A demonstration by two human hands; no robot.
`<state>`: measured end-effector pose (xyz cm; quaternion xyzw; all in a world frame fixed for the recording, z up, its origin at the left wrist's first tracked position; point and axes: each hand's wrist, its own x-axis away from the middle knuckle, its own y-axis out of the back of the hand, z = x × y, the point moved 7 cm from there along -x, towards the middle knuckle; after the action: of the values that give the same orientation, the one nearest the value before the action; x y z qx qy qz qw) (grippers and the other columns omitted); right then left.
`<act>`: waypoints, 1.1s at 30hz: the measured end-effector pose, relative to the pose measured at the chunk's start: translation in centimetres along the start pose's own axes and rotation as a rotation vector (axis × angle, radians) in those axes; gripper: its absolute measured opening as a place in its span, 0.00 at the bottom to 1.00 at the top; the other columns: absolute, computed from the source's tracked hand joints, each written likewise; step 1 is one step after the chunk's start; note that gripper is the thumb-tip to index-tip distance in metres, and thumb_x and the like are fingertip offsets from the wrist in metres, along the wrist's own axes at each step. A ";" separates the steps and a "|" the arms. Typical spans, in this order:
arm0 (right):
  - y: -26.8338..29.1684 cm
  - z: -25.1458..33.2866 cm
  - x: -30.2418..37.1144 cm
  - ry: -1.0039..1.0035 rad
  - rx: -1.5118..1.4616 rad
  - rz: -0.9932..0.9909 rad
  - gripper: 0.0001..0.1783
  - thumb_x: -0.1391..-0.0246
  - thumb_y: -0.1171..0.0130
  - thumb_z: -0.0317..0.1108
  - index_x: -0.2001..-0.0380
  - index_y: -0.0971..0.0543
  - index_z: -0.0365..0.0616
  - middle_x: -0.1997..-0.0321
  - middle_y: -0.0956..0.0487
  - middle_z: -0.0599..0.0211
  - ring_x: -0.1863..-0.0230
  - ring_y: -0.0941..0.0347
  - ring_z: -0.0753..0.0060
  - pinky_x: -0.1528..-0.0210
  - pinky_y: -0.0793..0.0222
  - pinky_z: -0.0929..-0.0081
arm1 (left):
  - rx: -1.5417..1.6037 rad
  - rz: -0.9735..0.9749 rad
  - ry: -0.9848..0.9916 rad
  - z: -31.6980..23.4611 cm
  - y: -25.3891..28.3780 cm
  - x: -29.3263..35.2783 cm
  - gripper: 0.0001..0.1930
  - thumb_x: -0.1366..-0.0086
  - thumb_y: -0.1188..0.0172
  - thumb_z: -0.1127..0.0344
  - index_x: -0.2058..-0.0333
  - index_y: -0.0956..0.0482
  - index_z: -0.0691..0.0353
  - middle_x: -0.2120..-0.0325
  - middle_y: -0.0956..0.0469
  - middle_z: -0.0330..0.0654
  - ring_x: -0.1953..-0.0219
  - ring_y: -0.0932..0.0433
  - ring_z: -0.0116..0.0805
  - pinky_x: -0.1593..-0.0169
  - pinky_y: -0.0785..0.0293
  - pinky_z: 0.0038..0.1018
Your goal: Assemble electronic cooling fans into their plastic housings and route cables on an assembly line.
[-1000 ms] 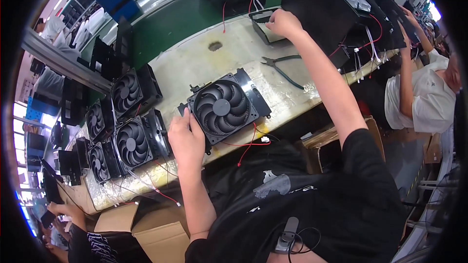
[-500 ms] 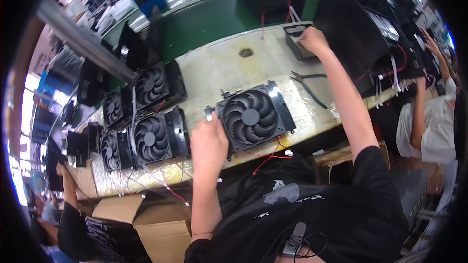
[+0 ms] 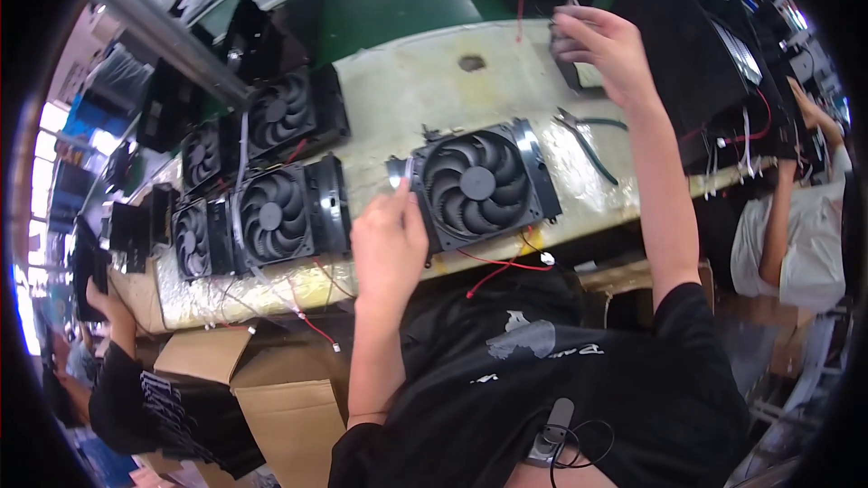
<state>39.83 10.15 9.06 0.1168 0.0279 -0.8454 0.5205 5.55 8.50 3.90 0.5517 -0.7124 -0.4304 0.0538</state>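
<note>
Left grip point(image 3: 391, 233) rests beside the fan point(image 3: 479, 183); outstretched right grip point(image 3: 611, 52) overhangs a tray point(image 3: 570, 79).

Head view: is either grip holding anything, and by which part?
The left grip touches the fan at its left edge; a firm hold cannot be told. The right grip, blurred over the tray: cannot tell.
</note>
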 end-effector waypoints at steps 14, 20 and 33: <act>-11.7 0.6 6.4 -0.200 -0.055 0.422 0.10 0.45 0.35 0.36 0.64 0.17 0.40 0.69 0.18 0.70 0.77 0.27 0.87 0.75 0.31 0.87 | 0.282 0.081 0.257 1.9 -0.8 0.8 0.12 0.36 0.44 0.72 0.56 0.20 0.72 0.79 0.27 0.53 0.81 0.29 0.44 0.72 0.33 0.34; -15.3 -0.1 7.1 -0.205 0.014 0.516 0.11 0.46 0.33 0.36 0.65 0.17 0.39 0.71 0.18 0.72 0.78 0.30 0.89 0.77 0.37 0.88 | 0.798 0.034 0.456 2.1 -1.1 1.3 0.08 0.33 0.42 0.71 0.60 0.20 0.70 0.81 0.27 0.31 0.83 0.33 0.13 0.82 0.46 0.15; -16.8 3.3 10.7 0.593 0.383 0.551 0.16 0.56 0.30 0.28 0.59 0.16 0.47 0.66 0.21 0.70 0.68 0.25 0.76 0.68 0.31 0.79 | 1.915 0.224 0.902 3.4 -3.7 2.0 0.16 0.26 0.53 0.59 0.57 0.23 0.66 0.82 0.35 0.31 0.95 0.43 0.18 0.91 0.46 0.18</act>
<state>19.74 7.96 8.58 0.4515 -0.0132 -0.5949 0.6648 5.63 8.61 -1.47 0.4038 -0.7151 0.5610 -0.1042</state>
